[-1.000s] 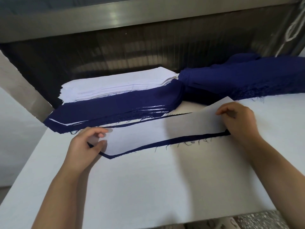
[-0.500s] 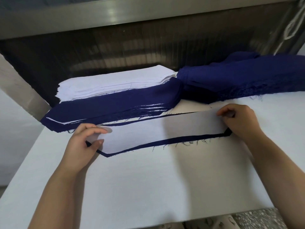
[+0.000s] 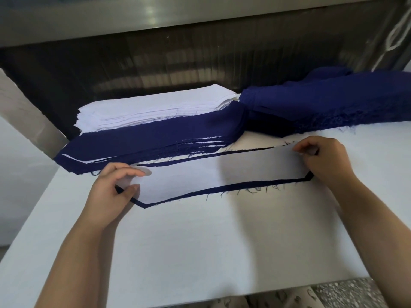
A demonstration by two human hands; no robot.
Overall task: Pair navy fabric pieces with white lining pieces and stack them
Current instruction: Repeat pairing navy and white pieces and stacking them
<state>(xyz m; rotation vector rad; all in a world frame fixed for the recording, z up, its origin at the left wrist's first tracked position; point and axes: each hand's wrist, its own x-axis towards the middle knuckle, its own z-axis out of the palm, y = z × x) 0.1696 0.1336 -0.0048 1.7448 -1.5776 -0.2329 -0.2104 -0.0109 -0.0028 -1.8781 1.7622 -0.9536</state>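
Note:
A white lining piece (image 3: 213,174) lies flat on a navy fabric piece (image 3: 244,185), whose edge shows as a dark border around it, in the middle of the white table (image 3: 200,252). My left hand (image 3: 111,192) pinches the pair's left end between thumb and fingers. At the right end my right hand (image 3: 322,161) pinches the lining with curled fingers. Behind the pair lies a stack of paired navy and white pieces (image 3: 155,145), with a pile of white lining pieces (image 3: 151,110) beyond it.
A heap of loose navy fabric (image 3: 333,101) fills the back right of the table. A dark ribbed wall under a metal shelf (image 3: 178,16) rises behind the piles. The table's near edge runs along the bottom, with speckled floor (image 3: 344,294) below.
The lining's raised right end has been lowered flat onto the navy piece and squared with it. Both hands stay at the ends, shifted only slightly.

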